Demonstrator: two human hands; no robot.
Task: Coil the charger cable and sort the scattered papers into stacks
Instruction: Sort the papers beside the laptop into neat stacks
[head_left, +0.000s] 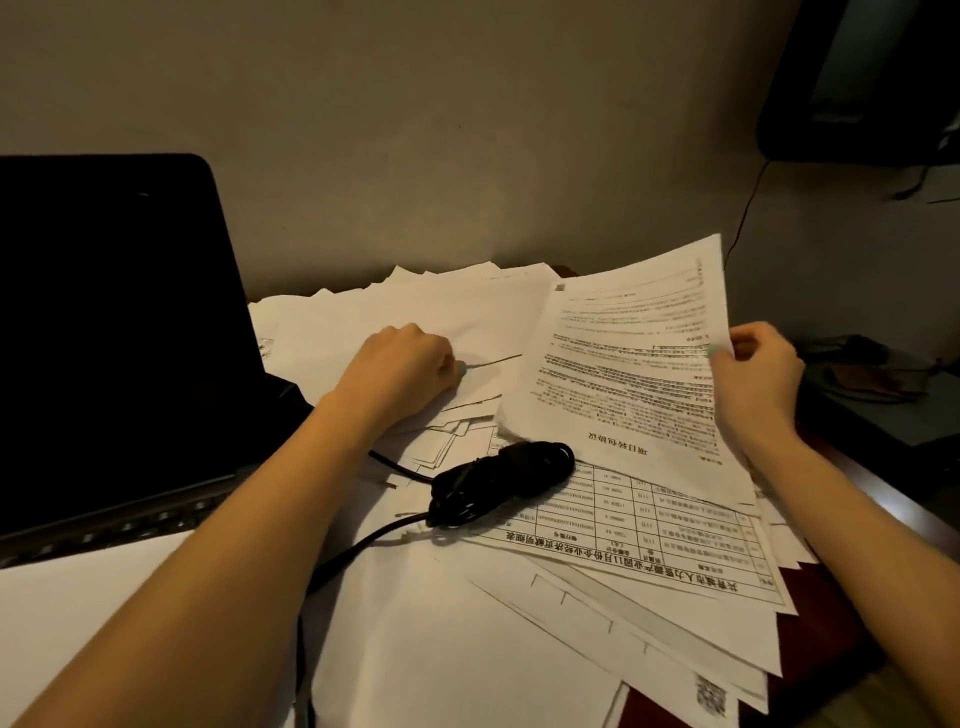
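Note:
A black charger cable (498, 480) lies bundled in a coil on the papers at the centre, and its loose end trails down to the lower left. Scattered white papers (467, 649) cover the desk in overlapping layers. My right hand (756, 379) pinches the right edge of a printed text sheet (628, 374) and lifts it off the pile. Under that sheet lies a sheet with a table (649, 540). My left hand (405, 369) rests on blank sheets at the back with its fingers curled; a thin line shows at its fingertips, and I cannot tell whether they pinch anything.
An open black laptop (114, 332) stands at the left, its keyboard partly under my left forearm. The wall is close behind the papers. Dark objects (862, 369) sit on a lower surface at the right. A dark screen (862, 78) hangs at the top right.

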